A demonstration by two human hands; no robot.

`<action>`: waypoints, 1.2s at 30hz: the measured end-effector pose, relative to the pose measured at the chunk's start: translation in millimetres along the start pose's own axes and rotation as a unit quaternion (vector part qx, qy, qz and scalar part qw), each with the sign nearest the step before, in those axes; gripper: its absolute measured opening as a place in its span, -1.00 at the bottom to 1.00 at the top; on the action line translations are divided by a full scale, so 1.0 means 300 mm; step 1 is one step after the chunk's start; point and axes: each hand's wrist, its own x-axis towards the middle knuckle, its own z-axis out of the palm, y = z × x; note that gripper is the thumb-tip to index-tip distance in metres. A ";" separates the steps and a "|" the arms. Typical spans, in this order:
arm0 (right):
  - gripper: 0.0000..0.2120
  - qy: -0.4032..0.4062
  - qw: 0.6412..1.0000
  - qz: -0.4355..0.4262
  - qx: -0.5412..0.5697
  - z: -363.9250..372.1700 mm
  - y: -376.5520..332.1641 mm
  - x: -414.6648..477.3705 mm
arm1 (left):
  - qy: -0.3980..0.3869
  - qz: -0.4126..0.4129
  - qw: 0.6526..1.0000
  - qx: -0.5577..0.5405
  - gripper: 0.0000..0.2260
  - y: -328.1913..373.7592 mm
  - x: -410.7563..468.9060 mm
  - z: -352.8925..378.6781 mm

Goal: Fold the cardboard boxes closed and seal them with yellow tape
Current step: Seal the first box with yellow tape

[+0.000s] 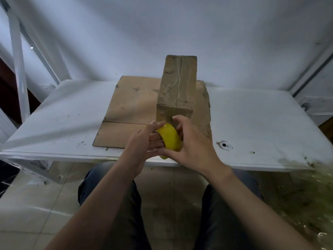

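A roll of yellow tape (170,138) is held in front of me over the table's front edge. My left hand (144,141) grips it from the left, fingers reaching through its core and thumb on top. My right hand (189,143) curls round its right side, fingers over the top. Just behind the roll stands a narrow closed cardboard box (177,87), long side running away from me, with old tape marks on its top seam. It rests on a flattened cardboard sheet (131,112).
The white table (252,123) carries scuffs and a small hole (224,145) right of my hands. A white wall stands behind, white metal frame bars (18,60) rise at the left. My knees and a tiled floor show below.
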 end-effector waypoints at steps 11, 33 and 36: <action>-0.56 0.015 0.996 -0.076 0.043 -0.091 -0.052 -0.003 | 0.055 0.166 0.980 0.096 -0.89 0.026 -0.029 0.019; -0.69 0.017 0.977 -0.194 -0.085 -0.353 0.121 0.022 | 0.153 0.204 0.965 0.068 -0.90 0.161 0.034 -0.073; -0.70 0.007 0.979 -0.161 -0.122 -0.400 0.173 0.008 | 0.182 0.186 0.964 0.043 -0.92 0.163 0.055 -0.114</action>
